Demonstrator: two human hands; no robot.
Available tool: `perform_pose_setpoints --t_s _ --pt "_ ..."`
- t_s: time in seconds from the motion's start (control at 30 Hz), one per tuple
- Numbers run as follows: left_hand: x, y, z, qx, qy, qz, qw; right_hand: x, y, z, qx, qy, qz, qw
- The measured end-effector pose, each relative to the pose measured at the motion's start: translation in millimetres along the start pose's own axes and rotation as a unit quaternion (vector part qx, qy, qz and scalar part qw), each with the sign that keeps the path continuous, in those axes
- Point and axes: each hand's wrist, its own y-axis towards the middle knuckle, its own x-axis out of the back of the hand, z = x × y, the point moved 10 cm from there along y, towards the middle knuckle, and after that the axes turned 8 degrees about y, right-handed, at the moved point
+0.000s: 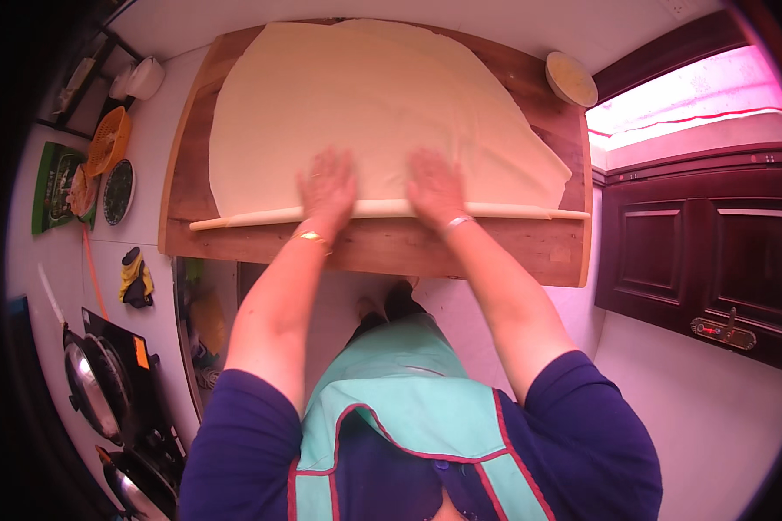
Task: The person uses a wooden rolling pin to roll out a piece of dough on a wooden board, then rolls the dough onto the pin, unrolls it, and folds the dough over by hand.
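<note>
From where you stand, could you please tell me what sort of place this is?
Most likely a kitchen, though whether a home's or a shop's I cannot tell: a broad sheet of dough lies on a wooden board, with a long rolling pin along the dough's near edge.

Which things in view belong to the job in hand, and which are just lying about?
In the job:
- rolling pin, under the left hand and right hand
- dough sheet
- wooden board beneath it

Apparently just lying about:
- orange basket
- patterned plate
- green bag
- yellow-and-black item
- bowl at the board's far right corner, though its role is unclear
</note>
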Motion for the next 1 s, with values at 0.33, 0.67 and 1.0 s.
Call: perform_pose_setpoints --t_s 0.33,0.67,1.0 --pt "22.9 -4.0 67.5 0.107 0.006 -0.045 0.993 61.7 -22.1 -46.7 -0.086 -0.019 -0.190 0.978" --pt "24.8 -47.7 -60.9 -0.067 -0.059 -0.035 0.995 -2.1 -49.4 67.8 0.069 0.061 0.036 0.995" --pt "14.1 -67.1 62.5 0.025 0.031 0.051 0.998 44.6 -107.4 -42.9 -0.112 -0.009 0.016 0.993"
